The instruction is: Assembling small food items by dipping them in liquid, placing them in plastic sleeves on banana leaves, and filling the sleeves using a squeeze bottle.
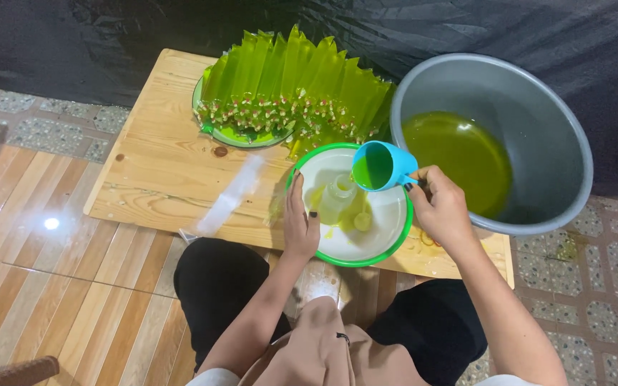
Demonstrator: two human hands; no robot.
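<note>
My right hand [441, 207] grips the handle of a small blue cup [382, 166] holding green liquid, tilted over a clear plastic funnel-like bottle [337, 198]. That bottle stands in a white plate with a green rim [395, 246], where some green liquid has pooled. My left hand [300, 223] rests flat on the plate's left side, beside the bottle, fingers together and holding nothing that I can see. Both hands are over the front edge of a low wooden table [159, 171].
A large grey basin [559, 143] with green liquid stands at the right. A green plate [212, 125] at the back carries several long tied bags of green liquid [287, 78]. A clear plastic sleeve [230, 196] lies on the table. Black sheeting hangs behind; my knees are below.
</note>
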